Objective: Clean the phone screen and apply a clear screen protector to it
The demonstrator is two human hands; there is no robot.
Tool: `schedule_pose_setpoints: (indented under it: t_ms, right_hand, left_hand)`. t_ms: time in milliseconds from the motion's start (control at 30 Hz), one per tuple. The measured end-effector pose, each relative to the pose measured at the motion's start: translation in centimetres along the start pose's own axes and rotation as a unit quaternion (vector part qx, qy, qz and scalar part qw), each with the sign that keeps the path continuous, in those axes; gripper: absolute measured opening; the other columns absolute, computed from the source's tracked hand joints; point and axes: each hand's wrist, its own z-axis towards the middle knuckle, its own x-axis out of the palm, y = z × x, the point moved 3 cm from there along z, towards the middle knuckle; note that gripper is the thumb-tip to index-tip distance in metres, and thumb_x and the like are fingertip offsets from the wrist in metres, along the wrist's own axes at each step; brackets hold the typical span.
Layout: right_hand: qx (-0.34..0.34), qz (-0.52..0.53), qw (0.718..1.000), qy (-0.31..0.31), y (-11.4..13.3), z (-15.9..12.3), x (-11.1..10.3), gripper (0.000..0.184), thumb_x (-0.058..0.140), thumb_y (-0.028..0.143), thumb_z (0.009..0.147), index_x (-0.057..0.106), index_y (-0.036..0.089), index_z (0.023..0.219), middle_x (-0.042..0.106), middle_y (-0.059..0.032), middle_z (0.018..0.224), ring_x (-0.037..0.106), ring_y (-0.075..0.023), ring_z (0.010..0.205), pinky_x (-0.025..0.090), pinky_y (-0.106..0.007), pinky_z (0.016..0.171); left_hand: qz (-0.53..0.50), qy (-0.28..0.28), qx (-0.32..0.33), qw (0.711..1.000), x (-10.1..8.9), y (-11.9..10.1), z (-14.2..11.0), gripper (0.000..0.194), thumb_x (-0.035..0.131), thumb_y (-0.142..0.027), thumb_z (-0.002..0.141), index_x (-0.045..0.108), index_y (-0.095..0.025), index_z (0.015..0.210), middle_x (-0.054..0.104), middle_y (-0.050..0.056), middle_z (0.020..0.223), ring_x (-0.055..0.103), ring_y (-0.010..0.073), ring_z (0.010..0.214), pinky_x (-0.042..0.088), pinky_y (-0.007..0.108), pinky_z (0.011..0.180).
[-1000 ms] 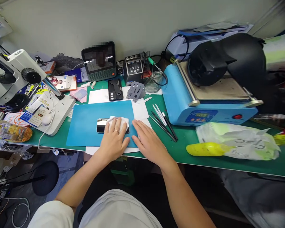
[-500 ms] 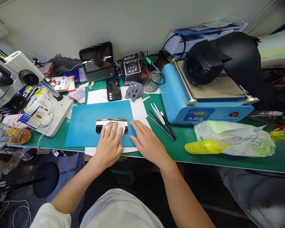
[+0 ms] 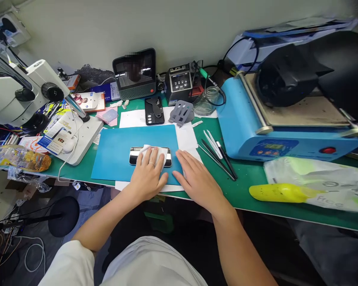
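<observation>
My left hand [image 3: 146, 174] lies flat with fingers spread, pressing a white wipe [image 3: 164, 152] onto a phone [image 3: 133, 156]. The phone lies lengthwise on a blue mat [image 3: 113, 149]; its two ends show, while the wipe and fingers hide its middle. Just right of the phone, my right hand [image 3: 200, 182] rests at the mat's right edge with fingers stretched out and nothing in it. White paper [image 3: 187, 137] sticks out from under the mat. Beyond the right hand lie several slim tools [image 3: 217, 153], some black and some white.
Behind the mat are a black phone case [image 3: 154, 111], a grey slotted piece [image 3: 181, 113], a glass jar [image 3: 207, 102], a soldering station [image 3: 179, 84] and a screen device [image 3: 134, 75]. A microscope [image 3: 52, 92] stands left. To the right sit a blue heating machine [image 3: 238, 123] and a yellow bottle [image 3: 277, 193].
My left hand slides the wipe left along the phone, then back right. The right hand stays beside the phone. The whole view shifts as the camera turns left.
</observation>
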Motion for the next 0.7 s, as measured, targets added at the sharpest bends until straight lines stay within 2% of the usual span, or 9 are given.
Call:
schedule_pose_setpoints:
  t_ms: [167, 267, 400, 567, 700]
  right_hand:
    - [0.004, 0.001, 1.000, 0.013, 0.0, 0.0, 0.0, 0.065, 0.037, 0.046, 0.110, 0.031, 0.013, 0.166, 0.047, -0.0178, 0.165, 0.042, -0.0319, 0.154, 0.043, -0.054, 0.123]
    - [0.009, 0.003, 1.000, 0.020, 0.0, 0.1, -0.1, 0.065, 0.037, 0.048, 0.110, 0.031, 0.014, 0.166, 0.046, -0.0170, 0.166, 0.042, -0.0316, 0.155, 0.044, -0.054, 0.123]
    - [0.020, 0.003, 0.999, 0.025, 0.0, 0.2, -0.3, 0.065, 0.037, 0.049, 0.110, 0.033, 0.016, 0.166, 0.046, -0.0164, 0.166, 0.043, -0.0320, 0.154, 0.044, -0.054, 0.123]
    - [0.019, -0.001, 0.999, 0.036, 0.2, 0.3, -0.3, 0.064, 0.035, 0.049, 0.110, 0.037, 0.014, 0.164, 0.046, -0.0166, 0.166, 0.042, -0.0323, 0.154, 0.044, -0.055, 0.123]
    - [0.025, -0.004, 0.999, 0.041, 0.4, 0.4, -0.4, 0.064, 0.035, 0.048, 0.110, 0.038, 0.012, 0.163, 0.045, -0.0171, 0.167, 0.041, -0.0319, 0.155, 0.042, -0.055, 0.124]
  left_hand:
    - [0.027, -0.011, -0.062, 0.998, 0.5, 1.1, -1.0, 0.074, 0.035, -0.052, 0.110, 0.035, 0.001, 0.162, 0.026, 0.027, 0.171, 0.024, 0.0428, 0.161, 0.027, 0.062, 0.128]
    - [0.031, -0.007, -0.081, 0.996, 0.6, 1.9, -2.2, 0.075, 0.032, -0.053, 0.110, 0.033, 0.001, 0.162, 0.024, 0.025, 0.172, 0.023, 0.0410, 0.162, 0.025, 0.062, 0.130]
    - [0.026, -0.002, -0.084, 0.996, 0.3, 3.1, -2.9, 0.076, 0.030, -0.053, 0.111, 0.032, 0.003, 0.162, 0.024, 0.025, 0.172, 0.022, 0.0383, 0.163, 0.023, 0.059, 0.132]
    - [0.001, -0.016, -0.073, 0.997, 0.5, 3.5, -4.2, 0.076, 0.029, -0.053, 0.111, 0.026, 0.002, 0.164, 0.020, 0.025, 0.173, 0.017, 0.0369, 0.164, 0.027, 0.056, 0.132]
    - [-0.016, -0.015, -0.066, 0.998, 0.7, 4.7, -3.6, 0.074, 0.027, -0.052, 0.112, 0.027, -0.001, 0.164, 0.022, 0.024, 0.173, 0.018, 0.0357, 0.164, 0.026, 0.057, 0.132]
